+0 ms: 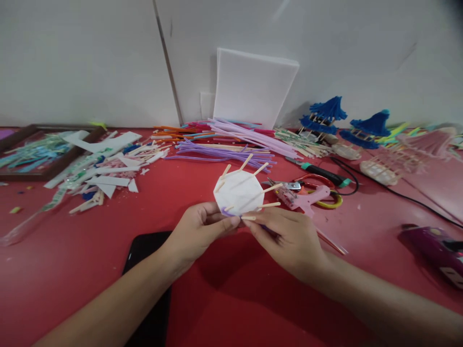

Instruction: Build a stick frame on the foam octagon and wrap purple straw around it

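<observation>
A white octagonal foam piece (pixel 239 192) with several wooden sticks poking out of its edges is held up above the red table (pixel 72 250). My left hand (pixel 198 229) pinches its lower edge, fingers closed on it. My right hand (pixel 285 236) is closed too, pinching a short wooden stick (pixel 249 218) against the lower right edge, with a purple straw bit (pixel 227 212) at the bottom of the piece.
A pile of coloured straws (pixel 224 140) lies behind, white foam sheets (pixel 253 86) lean on the wall, and foam scraps (pixel 108 168) sit left. Scissors and pliers (pixel 311 190) lie right, near blue tasselled models (pixel 325 115). A glue gun (pixel 434 248) rests far right; a black phone (pixel 152 270) lies under my left forearm.
</observation>
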The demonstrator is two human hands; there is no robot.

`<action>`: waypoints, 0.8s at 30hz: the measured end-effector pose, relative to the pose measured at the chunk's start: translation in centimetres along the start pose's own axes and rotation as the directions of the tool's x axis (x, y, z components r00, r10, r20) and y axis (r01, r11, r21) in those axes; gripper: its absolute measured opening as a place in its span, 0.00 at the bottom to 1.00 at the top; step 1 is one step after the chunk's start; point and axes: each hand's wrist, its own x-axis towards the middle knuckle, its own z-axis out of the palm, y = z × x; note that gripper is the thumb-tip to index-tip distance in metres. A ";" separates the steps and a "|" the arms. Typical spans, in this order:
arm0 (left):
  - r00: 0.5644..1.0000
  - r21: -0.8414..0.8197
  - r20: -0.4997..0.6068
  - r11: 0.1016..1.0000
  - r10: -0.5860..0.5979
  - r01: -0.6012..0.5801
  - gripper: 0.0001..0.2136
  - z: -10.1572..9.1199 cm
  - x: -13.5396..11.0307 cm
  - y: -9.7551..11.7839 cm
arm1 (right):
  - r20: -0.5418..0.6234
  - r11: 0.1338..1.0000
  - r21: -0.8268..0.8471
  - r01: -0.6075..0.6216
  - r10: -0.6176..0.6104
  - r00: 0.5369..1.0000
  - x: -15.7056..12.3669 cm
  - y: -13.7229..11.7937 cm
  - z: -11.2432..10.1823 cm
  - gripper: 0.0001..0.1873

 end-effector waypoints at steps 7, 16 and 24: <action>1.000 0.042 -0.012 0.999 0.001 -0.001 0.13 0.0 0.1 0.2 | 0.086 0.986 -0.098 0.131 -0.123 0.989 -0.5 0.7 0.3 0.10; 1.000 0.126 0.001 0.992 0.002 -0.002 0.15 0.2 0.1 0.7 | 0.098 0.994 -0.058 0.087 -0.081 0.992 -0.6 0.5 0.1 0.08; 0.998 -0.065 -0.043 0.997 -0.036 0.033 0.12 -0.1 0.2 0.5 | 0.070 0.997 -0.006 -0.073 0.074 0.995 0.1 0.9 -1.0 0.06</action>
